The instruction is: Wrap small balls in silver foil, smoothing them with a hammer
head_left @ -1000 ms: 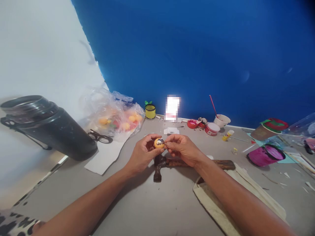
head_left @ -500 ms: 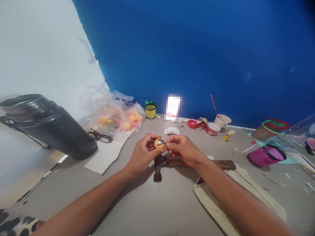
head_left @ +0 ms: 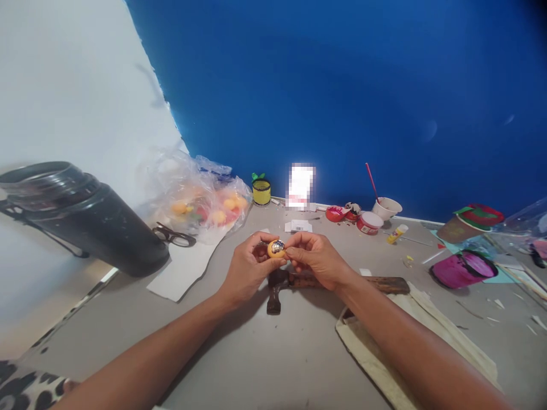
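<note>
Between my hands is a small orange-yellow ball (head_left: 273, 250) with shiny silver pieces stuck on its upper side. My left hand (head_left: 250, 262) grips it from the left, thumb below and fingers around the far side. The thumb and forefinger of my right hand (head_left: 314, 256) pinch together at the ball's right edge; whatever they hold there is too small to make out. Below both hands lies a hammer (head_left: 274, 299), its dark head under the ball and its wooden handle running right beneath my right wrist.
To the left stand a large dark flask (head_left: 111, 222), glasses (head_left: 175, 234) and a plastic bag (head_left: 192, 193) of coloured balls. A cream cloth (head_left: 371, 353) lies under my right forearm. Rightward are a white cup (head_left: 387, 208), a glue stick (head_left: 397, 234) and a pink can (head_left: 461, 270).
Both hands stay almost where they were, still at the ball. The view has shifted very slightly; nothing has been let go.
</note>
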{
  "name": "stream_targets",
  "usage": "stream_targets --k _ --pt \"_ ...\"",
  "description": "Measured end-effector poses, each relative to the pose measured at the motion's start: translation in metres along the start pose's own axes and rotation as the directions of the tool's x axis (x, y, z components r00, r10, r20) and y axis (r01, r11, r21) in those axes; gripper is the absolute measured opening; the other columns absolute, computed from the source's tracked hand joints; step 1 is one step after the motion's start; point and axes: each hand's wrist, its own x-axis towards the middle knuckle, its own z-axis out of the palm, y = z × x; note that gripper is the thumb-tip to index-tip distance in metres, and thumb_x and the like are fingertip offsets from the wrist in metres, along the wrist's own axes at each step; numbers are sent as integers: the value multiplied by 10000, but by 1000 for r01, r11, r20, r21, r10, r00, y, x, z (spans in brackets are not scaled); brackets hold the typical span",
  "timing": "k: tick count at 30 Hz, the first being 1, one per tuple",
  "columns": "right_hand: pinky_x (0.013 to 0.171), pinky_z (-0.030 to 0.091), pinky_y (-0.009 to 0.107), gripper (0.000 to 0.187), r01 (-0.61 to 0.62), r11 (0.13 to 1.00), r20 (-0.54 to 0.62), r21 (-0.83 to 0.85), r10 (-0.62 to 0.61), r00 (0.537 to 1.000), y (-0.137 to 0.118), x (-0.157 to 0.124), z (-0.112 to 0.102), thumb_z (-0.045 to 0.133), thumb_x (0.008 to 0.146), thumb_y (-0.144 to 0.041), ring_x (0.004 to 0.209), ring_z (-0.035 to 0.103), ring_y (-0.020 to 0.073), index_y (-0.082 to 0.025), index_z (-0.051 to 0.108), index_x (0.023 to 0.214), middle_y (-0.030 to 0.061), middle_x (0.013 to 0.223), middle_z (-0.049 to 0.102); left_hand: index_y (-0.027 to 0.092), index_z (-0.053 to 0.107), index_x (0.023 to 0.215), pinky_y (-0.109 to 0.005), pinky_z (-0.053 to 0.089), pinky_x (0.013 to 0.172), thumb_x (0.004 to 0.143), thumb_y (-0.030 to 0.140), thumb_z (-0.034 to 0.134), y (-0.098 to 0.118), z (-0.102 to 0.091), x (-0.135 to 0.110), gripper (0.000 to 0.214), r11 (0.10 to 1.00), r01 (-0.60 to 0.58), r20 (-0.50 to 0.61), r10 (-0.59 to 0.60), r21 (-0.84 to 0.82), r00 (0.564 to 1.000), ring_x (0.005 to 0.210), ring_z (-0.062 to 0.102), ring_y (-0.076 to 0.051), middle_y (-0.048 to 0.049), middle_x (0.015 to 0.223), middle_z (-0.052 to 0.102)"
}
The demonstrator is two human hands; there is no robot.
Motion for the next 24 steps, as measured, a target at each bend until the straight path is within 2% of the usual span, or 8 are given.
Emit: stream_targets --k 9,11,13,14,16,19,21,24 --pt "533 484 244 376 30 999 32 -13 -30 999 -2 1 -3 864 697 -454 541 559 95 -207 665 898 -3 776 699 181 665 1012 -294 555 686 644 241 859 2 1 3 420 1000 28 -18 -28 -15 999 770 715 -200 -33 866 750" --pt "558 483 263 371 62 993 17 -98 -61 998 -7 0 -7 819 738 -492 550 560 106 -210 651 912 2 772 698 183 669 1020 -291 554 702 626 232 866 3 0 6 443 994 67 -8 -67 -81 998 794 719 -198 -33 882 754" --pt "590 466 272 324 94 944 29 -317 -89 996 -13 -3 -11 772 774 -492 596 575 127 -204 646 852 8 756 687 182 678 1035 -281 548 716 626 226 862 5 -3 10 451 990 88 -26 -91 -107 995 804 712 -181 -31 908 752" --pt "603 449 272 300 103 876 59 -472 -85 995 -15 -4 -12 774 767 -471 634 588 141 -204 649 824 9 760 685 181 682 1048 -277 544 725 630 226 859 5 -6 12 456 990 90 -38 -95 -106 995 805 706 -171 -29 922 749" --pt "606 397 270 295 110 624 130 -774 -14 991 -15 -6 -13 833 688 -418 702 600 173 -215 668 823 9 785 694 175 684 1077 -272 536 742 640 233 856 5 -11 16 473 992 79 -54 -85 -102 995 797 690 -152 -28 931 742" --pt "574 301 272 370 142 247 167 -959 87 982 -8 -8 -11 892 598 -370 726 587 197 -232 672 861 9 829 704 163 674 1108 -276 527 745 633 244 864 4 -16 20 517 990 53 -49 -60 -127 997 776 672 -142 -30 909 732" --pt "560 267 275 311 171 164 188 -971 94 978 -3 -8 -10 868 632 -341 699 570 187 -229 659 833 7 804 691 161 664 1127 -275 523 735 637 246 862 3 -17 21 535 991 44 -54 -51 -123 997 759 663 -136 -29 900 726" --pt "556 272 272 156 248 130 256 -960 45 966 -6 -7 -15 782 695 -240 665 556 164 -219 640 756 4 766 667 175 631 1179 -272 526 718 656 249 853 2 -18 22 574 994 28 -98 -38 -102 994 741 657 -130 -22 911 721"
